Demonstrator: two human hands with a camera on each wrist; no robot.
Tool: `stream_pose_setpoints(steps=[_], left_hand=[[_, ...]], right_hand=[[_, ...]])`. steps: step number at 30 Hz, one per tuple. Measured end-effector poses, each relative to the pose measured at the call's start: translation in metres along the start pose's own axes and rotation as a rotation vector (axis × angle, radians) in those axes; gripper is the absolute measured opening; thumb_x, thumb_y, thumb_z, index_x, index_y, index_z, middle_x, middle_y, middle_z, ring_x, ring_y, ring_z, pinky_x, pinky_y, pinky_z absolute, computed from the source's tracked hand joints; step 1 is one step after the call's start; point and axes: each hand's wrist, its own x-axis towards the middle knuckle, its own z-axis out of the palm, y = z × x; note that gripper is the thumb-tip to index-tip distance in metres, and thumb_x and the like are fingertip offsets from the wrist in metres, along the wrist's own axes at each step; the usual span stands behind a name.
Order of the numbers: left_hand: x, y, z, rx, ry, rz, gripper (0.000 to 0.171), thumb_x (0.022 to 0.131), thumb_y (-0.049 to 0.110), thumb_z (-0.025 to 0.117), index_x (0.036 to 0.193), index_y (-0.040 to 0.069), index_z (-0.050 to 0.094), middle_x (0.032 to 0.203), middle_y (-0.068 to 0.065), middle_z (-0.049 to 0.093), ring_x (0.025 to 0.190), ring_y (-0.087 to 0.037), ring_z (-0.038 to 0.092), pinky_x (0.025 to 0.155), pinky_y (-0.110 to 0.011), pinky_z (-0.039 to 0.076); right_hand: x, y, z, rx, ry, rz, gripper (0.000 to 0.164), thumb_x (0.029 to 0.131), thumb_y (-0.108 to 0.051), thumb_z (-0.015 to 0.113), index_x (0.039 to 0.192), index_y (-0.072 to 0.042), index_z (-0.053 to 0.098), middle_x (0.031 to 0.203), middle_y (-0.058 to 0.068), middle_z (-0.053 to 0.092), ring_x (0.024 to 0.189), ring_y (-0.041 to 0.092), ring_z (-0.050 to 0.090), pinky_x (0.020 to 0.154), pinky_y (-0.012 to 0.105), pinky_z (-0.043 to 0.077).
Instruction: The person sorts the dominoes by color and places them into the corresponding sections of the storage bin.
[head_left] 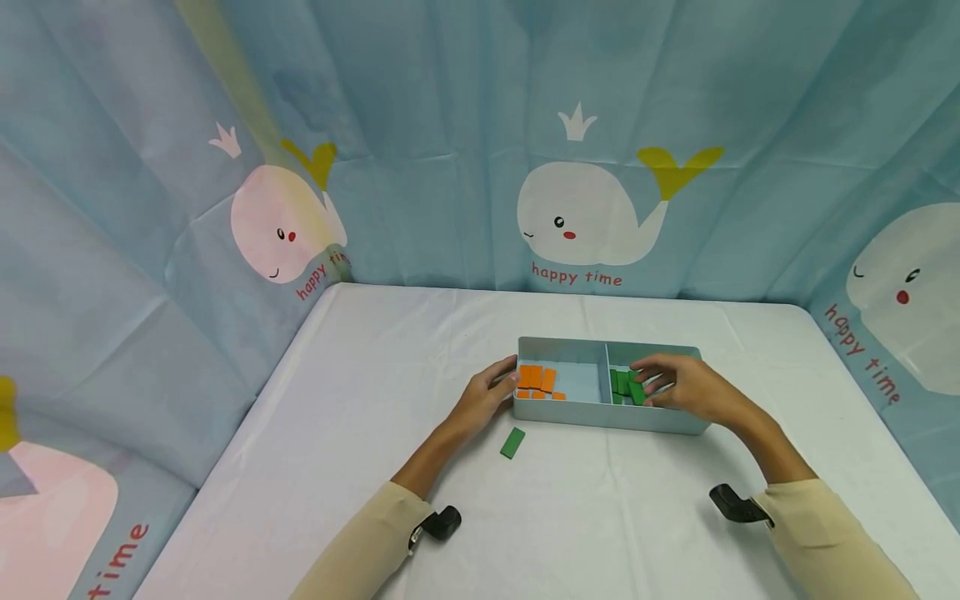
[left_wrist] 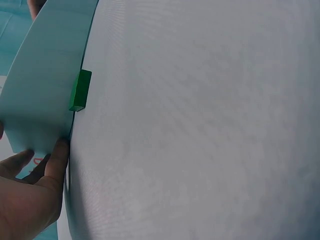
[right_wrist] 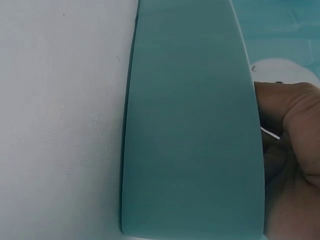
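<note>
A long grey-blue box [head_left: 585,412] with a divider lies on the white table. My left hand [head_left: 480,400] rests against its left end, fingers extended along the wall; the left wrist view shows the fingertips touching the box's end. My right hand [head_left: 693,389] reaches over the front rim into the right compartment. Its fingers and thumb are spread over several green blocks [head_left: 622,382], close to a slanted one. In the right wrist view, the box wall [right_wrist: 195,125] hides these fingertips. Several orange blocks [head_left: 536,379] lie at the left of the left compartment.
One loose green block [head_left: 513,442] lies on the table in front of the box, near my left wrist. The white-covered table [head_left: 390,358] ends at hanging blue cloth [head_left: 450,217] printed with whales, behind and at both sides.
</note>
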Motion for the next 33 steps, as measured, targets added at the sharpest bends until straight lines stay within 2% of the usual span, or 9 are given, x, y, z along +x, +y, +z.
stream_pose_setpoints(steps=[7,12,24,33], left_hand=[[0.0,0.0,0.0,-0.014,-0.004,0.0,0.06,0.114,0.031,0.053,0.166,0.008,0.034,0.171,-0.011,0.035,0.155,-0.033,0.04,0.121,-0.048,0.045],[0.0,0.0,0.0,-0.02,-0.004,-0.002,0.061,0.113,0.031,0.054,0.166,0.008,0.034,0.171,-0.011,0.036,0.154,-0.033,0.041,0.12,-0.048,0.046],[0.001,-0.002,0.0,-0.04,-0.017,0.002,0.062,0.114,0.03,0.053,0.167,0.007,0.032,0.172,-0.012,0.034,0.154,-0.033,0.04,0.121,-0.047,0.045],[0.002,-0.002,0.0,-0.036,-0.019,0.004,0.061,0.114,0.03,0.051,0.167,0.007,0.031,0.172,-0.013,0.033,0.155,-0.035,0.04,0.122,-0.049,0.044]], right_hand=[[0.003,0.004,-0.002,0.011,-0.06,-0.032,0.057,0.092,0.007,0.073,0.144,0.014,0.054,0.128,0.029,0.069,0.108,0.035,0.072,0.083,0.027,0.063],[0.003,0.005,-0.002,0.03,-0.061,-0.036,0.057,0.093,0.004,0.075,0.145,0.013,0.054,0.128,0.029,0.069,0.108,0.038,0.072,0.083,0.027,0.064],[-0.005,0.005,0.0,0.061,0.026,0.002,0.061,0.092,-0.001,0.078,0.148,0.006,0.055,0.129,0.026,0.068,0.111,0.035,0.072,0.085,0.027,0.064],[-0.013,0.001,0.006,-0.012,0.13,-0.042,0.055,0.096,-0.015,0.08,0.147,-0.005,0.06,0.13,0.019,0.07,0.109,0.023,0.073,0.084,0.028,0.063]])
